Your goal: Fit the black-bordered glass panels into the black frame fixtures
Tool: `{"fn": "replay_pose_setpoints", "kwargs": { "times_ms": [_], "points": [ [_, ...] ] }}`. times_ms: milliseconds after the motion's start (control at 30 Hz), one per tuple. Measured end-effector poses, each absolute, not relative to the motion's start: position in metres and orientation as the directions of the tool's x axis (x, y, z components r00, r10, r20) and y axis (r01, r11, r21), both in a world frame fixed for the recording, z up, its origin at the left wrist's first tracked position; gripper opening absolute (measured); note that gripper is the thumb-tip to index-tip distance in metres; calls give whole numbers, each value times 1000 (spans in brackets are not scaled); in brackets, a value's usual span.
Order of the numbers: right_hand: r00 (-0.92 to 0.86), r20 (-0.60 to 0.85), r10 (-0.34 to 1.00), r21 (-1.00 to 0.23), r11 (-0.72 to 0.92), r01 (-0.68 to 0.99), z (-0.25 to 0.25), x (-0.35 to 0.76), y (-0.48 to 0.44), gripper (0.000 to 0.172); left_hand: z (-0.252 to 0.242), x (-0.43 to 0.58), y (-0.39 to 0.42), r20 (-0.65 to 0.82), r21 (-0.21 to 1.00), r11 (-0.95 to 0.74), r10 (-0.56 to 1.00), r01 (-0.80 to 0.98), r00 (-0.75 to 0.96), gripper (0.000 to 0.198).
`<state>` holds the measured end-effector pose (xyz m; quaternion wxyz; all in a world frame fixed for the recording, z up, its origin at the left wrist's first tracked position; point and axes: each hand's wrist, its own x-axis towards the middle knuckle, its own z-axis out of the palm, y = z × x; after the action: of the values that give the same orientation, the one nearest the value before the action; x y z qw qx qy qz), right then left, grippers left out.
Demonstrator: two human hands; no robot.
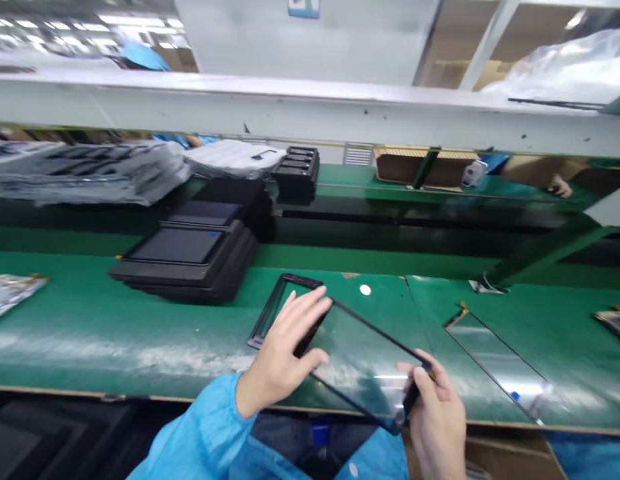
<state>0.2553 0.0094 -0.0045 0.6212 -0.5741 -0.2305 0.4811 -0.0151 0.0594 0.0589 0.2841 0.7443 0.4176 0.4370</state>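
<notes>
A clear glass touch panel with a black border (365, 357) is held tilted above the front of the green bench. My right hand (437, 407) grips its right end, thumb on the near face and fingers behind. At the opposite end is my left hand (285, 350), its fingers stretched out and its thumb apart, the panel's dark left border between them. Whether the left fingertips press on the panel is unclear. Just behind my left hand lies an empty black frame (271, 303), partly covered by the hand.
A stack of black trays (190, 257) stands left of the frame. Another glass panel (497, 360) lies flat on the right. Behind are a smaller black tray stack (296, 170), grey wrapped sheets (90, 173) and a green support post (545, 257). A co-worker's hand (560, 187) shows far right.
</notes>
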Motion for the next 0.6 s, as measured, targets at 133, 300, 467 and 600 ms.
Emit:
{"fn": "replay_pose_setpoints", "kwargs": {
  "times_ms": [133, 300, 467, 600],
  "points": [
    [356, -309, 882, -841, -79, -535, -2, 223, 43, 62, 51, -33, 54, 187, 969, -172, 980, -179, 70, 78],
    [161, -294, 942, -863, -189, -468, 2, 187, 67, 64, 57, -69, 54, 134, 961, -129, 991, -244, 3, 65],
    [-193, -214, 957, -951, -250, -181, -3, 160, 72, 66, 74, -98, 58, 94, 940, -156, 973, 303, 209, 46],
    [-332, -232, 914, -926, -312, -211, -7, 140, 75, 95, 74, -86, 66, -152, 919, -14, 908, 393, 389, 62]
  ]
}}
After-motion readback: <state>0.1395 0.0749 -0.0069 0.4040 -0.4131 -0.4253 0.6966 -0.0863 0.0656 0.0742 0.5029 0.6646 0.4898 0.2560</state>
